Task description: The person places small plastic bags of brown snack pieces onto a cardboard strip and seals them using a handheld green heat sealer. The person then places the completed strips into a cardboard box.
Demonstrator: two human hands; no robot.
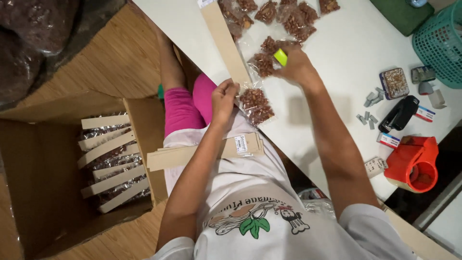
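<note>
My left hand (224,97) pinches the near end of a long tan cardboard strip (223,41) that runs away across the white table (346,53). A small clear bag of brown nuts (256,105) lies just right of that hand at the table's edge. My right hand (297,66) is closed on a small yellow-green stapler (280,57), held over another nut bag (264,61) beside the strip. Several more nut bags (284,14) lie farther up the table.
A stack of cardboard strips (202,153) rests on my lap. An open carton (113,161) on the left holds strips with bags attached. To the right lie a black stapler (399,113), staple boxes, a tin (394,83), a red tape dispenser (413,164) and a teal basket (440,43).
</note>
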